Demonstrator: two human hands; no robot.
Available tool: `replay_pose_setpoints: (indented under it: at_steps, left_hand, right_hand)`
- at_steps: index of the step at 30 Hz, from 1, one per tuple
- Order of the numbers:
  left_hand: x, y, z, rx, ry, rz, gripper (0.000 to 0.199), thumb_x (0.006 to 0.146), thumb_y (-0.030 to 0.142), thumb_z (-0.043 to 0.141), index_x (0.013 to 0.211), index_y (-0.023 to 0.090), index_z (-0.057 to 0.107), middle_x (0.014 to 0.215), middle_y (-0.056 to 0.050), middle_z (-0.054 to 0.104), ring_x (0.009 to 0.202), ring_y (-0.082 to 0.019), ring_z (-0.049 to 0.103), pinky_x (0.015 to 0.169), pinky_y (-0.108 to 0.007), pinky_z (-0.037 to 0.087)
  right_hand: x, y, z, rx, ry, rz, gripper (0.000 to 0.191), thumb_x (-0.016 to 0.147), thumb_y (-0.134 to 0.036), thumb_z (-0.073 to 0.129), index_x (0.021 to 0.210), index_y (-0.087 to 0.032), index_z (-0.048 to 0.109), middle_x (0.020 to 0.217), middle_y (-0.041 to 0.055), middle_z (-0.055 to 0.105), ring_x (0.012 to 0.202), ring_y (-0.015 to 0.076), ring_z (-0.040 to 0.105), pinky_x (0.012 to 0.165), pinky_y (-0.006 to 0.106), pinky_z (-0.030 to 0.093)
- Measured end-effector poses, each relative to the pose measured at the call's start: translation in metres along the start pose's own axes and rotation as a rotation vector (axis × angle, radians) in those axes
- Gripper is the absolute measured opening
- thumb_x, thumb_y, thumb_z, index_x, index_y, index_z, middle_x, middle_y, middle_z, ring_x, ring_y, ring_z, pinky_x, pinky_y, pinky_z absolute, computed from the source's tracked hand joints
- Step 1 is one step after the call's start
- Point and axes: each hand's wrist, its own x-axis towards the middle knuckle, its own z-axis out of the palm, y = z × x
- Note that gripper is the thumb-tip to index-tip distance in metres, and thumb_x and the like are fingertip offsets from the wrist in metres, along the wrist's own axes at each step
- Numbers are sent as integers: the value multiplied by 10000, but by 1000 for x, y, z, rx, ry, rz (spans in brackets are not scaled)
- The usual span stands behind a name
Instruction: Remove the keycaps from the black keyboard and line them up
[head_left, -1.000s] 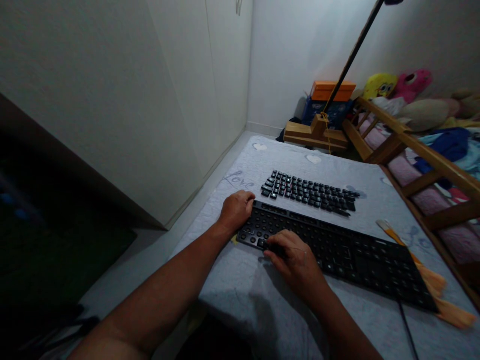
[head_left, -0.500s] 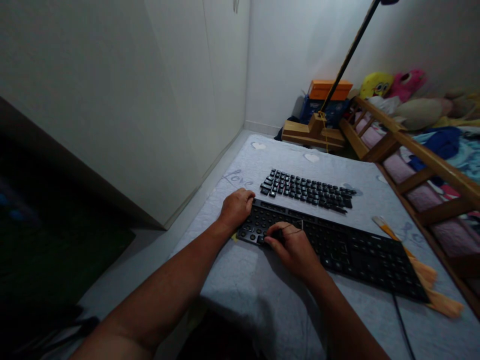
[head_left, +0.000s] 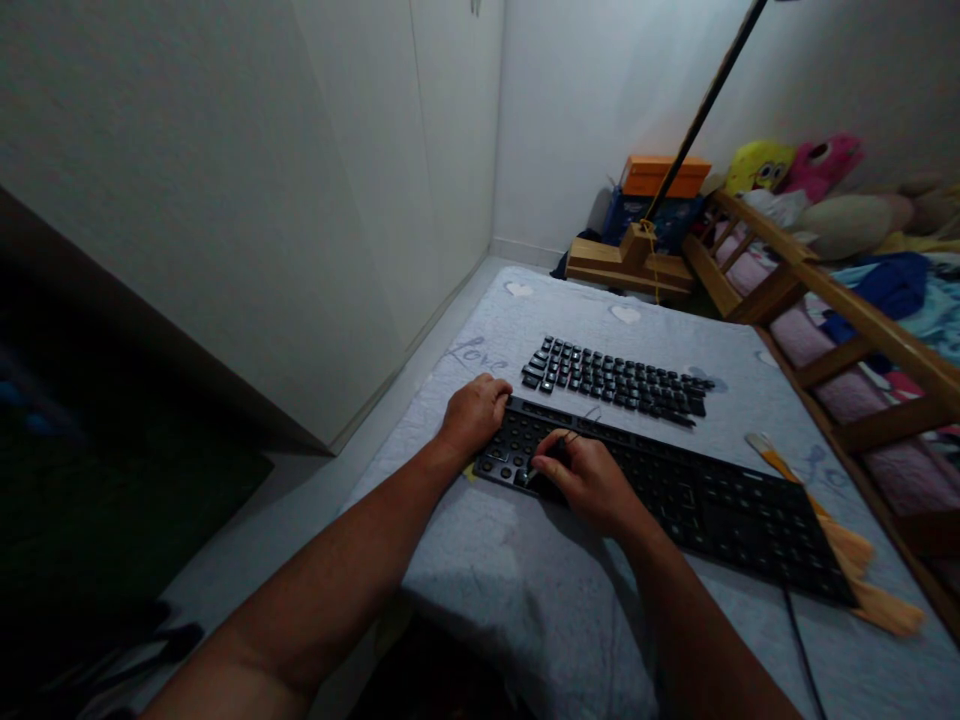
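A black keyboard [head_left: 720, 510] lies across the cloth, with many keycaps gone from its left part. My left hand [head_left: 474, 412] grips its far left corner, fingers closed around the edge. Over the keyboard's near left edge, my right hand [head_left: 589, 475] is closed on what looks like a wire keycap puller [head_left: 592, 412]; its thin wire loops poke out above the fingers. The puller's lower end is hidden by the hand. Behind the keyboard, loose black keycaps [head_left: 615, 380] lie in rows.
A brush [head_left: 769, 455] and an orange cloth [head_left: 889, 608] lie at the keyboard's right end. A cable [head_left: 801, 640] runs toward me. White cabinet doors [head_left: 360, 220] stand at left, a wooden bed rail [head_left: 862, 320] at right. A wooden stand [head_left: 630, 262] is at the back.
My right hand has shifted and turned slightly over the same part of the keyboard, and the wire loops now point farther away from me. My left hand keeps its place.
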Motion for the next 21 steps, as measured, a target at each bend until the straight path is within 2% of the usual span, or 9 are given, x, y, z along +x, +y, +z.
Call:
replay_pose_setpoints:
  at_steps: [5, 10, 12, 16, 19, 21]
  left_hand:
    - [0, 0, -1, -46, 7, 1, 227, 893, 161, 497, 1011, 174, 691, 1007, -65, 678, 963, -196, 636, 891, -307, 494]
    - [0, 3, -7, -85, 127, 51, 238, 844, 128, 541, 1031, 179, 679, 1020, -65, 657, 995, -211, 595, 940, -355, 472]
    - [-2, 7, -13, -138, 130, 101, 215, 844, 143, 549, 1004, 193, 683, 1016, -55, 668, 1008, -216, 579, 955, -378, 456]
    - [-5, 14, -25, -333, -55, 277, 167, 852, 170, 568, 948, 200, 701, 948, -31, 704, 959, -195, 588, 955, -378, 431]
    - [-6, 16, -32, -438, -205, 347, 140, 833, 240, 635, 947, 219, 714, 960, -23, 710, 980, -184, 587, 940, -338, 427]
    - [-6, 16, -34, -469, -296, 382, 189, 802, 304, 688, 974, 230, 716, 979, -22, 710, 1003, -188, 587, 949, -328, 419]
  right_hand:
    - [4, 1, -3, 40, -12, 41, 120, 840, -286, 587, 852, -176, 635, 656, -11, 612, 577, 125, 525, 562, 237, 372]
    - [3, 4, -3, 153, 26, 88, 157, 829, -317, 578, 853, -171, 631, 742, 24, 667, 668, 153, 595, 617, 254, 427]
    - [2, 4, -4, 172, 50, 92, 161, 821, -321, 584, 853, -169, 630, 742, 24, 667, 674, 155, 600, 629, 258, 438]
    - [-1, 7, -7, 211, 94, 98, 175, 825, -332, 585, 867, -168, 627, 728, 14, 657, 653, 147, 584, 614, 254, 435]
    - [-3, 11, -11, 206, 142, 95, 185, 830, -341, 580, 872, -166, 623, 706, 7, 635, 623, 142, 560, 588, 252, 417]
    - [-4, 13, -13, 165, 179, 71, 179, 837, -336, 576, 865, -167, 628, 688, 1, 619, 608, 139, 548, 579, 253, 406]
